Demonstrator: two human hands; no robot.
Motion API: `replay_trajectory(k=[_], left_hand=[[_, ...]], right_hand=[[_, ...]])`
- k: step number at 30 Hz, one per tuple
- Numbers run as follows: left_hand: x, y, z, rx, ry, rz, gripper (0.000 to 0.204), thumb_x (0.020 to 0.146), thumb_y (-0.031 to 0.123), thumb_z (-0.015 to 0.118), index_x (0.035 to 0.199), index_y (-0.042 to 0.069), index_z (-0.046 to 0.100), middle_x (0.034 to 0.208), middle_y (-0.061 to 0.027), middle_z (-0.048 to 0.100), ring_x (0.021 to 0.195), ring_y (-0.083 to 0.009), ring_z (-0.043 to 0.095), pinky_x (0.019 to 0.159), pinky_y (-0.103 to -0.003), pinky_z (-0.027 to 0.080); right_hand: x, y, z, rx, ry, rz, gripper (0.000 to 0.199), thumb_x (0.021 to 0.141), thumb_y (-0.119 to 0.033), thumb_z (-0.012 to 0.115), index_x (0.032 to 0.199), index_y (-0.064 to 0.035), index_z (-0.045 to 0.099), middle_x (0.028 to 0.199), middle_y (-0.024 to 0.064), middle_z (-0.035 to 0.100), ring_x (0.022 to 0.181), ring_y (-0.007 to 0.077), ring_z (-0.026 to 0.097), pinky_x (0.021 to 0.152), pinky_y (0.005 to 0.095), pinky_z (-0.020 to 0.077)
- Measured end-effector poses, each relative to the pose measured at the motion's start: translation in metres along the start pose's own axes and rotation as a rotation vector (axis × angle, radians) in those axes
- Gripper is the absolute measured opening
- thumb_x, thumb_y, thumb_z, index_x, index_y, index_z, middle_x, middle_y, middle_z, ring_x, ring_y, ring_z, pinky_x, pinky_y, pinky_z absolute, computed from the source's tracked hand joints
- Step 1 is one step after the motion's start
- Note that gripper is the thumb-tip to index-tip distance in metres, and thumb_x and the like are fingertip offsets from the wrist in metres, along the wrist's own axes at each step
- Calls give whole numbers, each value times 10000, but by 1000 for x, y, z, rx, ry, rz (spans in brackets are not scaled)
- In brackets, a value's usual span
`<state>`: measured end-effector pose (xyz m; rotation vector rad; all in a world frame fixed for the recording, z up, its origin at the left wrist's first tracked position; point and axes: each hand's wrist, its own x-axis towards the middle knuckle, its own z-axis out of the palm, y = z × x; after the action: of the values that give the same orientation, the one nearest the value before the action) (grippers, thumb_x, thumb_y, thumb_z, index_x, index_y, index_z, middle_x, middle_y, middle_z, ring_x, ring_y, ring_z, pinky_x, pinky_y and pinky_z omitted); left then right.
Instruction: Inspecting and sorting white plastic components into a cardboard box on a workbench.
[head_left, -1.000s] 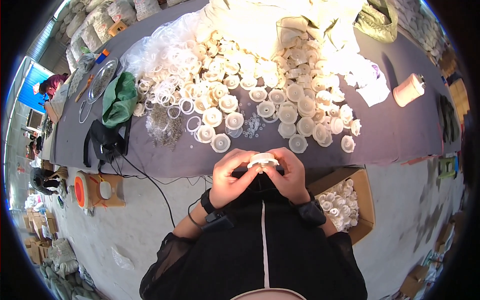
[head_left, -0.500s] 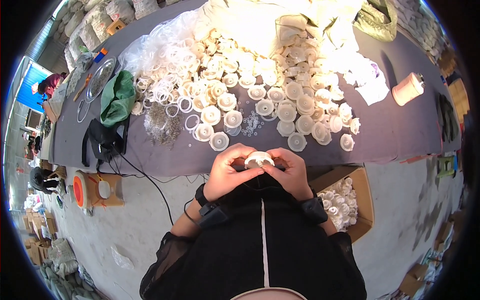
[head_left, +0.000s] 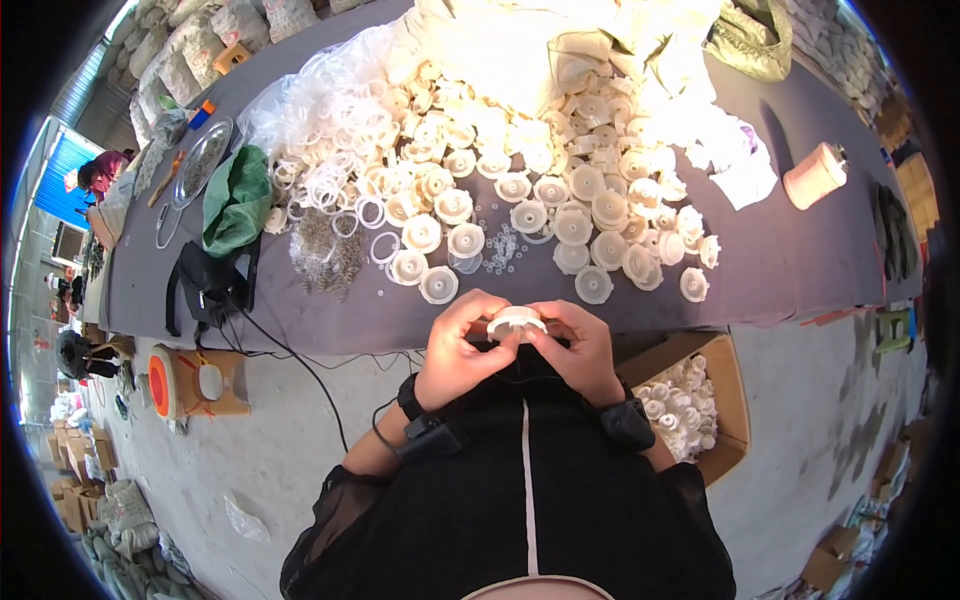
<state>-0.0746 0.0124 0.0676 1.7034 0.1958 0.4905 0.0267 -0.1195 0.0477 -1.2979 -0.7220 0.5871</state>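
You have one cap (head_left: 516, 319) in work, held up in front of your chest at the near edge of the table (head_left: 760, 260). Your left hand (head_left: 462, 345) grips it from its side, thumb below and fingers curled round the rim; your right hand (head_left: 577, 350) pinches the opposite side the same way, so both sets of fingers are closed on it. The thumbs meet near its underside, and what they press there is too small to make out.

This piece looks partway through, since both hands are busy on it, but you can't tell from here what is already fitted. Much seems left: a broad heap of loose caps (head_left: 610, 208) covers the middle of the table, with rings (head_left: 330, 180) to its left, metal bits (head_left: 325, 260) in a tangle nearer you, and small washers (head_left: 505, 248) scattered among the nearest caps. Below the table edge, by your right forearm, the box (head_left: 732, 400) holds many white parts (head_left: 680, 410); they may be done pieces, though their state doesn't show.
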Motion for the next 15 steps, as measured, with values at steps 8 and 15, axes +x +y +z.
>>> replay_trajectory(k=[8,15], left_hand=[[0,-5,7,-88,23,15,170,731,-43,613,874,11,537,820,-7,549,774,-63,554,678,-217,461],[4,-14,5,-342,-28,-104,154,723,-38,623,822,16,519,792,-6,556,742,-46,529,659,-207,441]], right_hand=[[1,-4,-1,-115,18,-84,221,785,10,596,1005,17,590,934,87,612,827,116,597,699,232,499],[3,-3,0,-185,39,-98,236,779,28,583,1013,9,597,915,93,616,803,116,599,692,232,497]])
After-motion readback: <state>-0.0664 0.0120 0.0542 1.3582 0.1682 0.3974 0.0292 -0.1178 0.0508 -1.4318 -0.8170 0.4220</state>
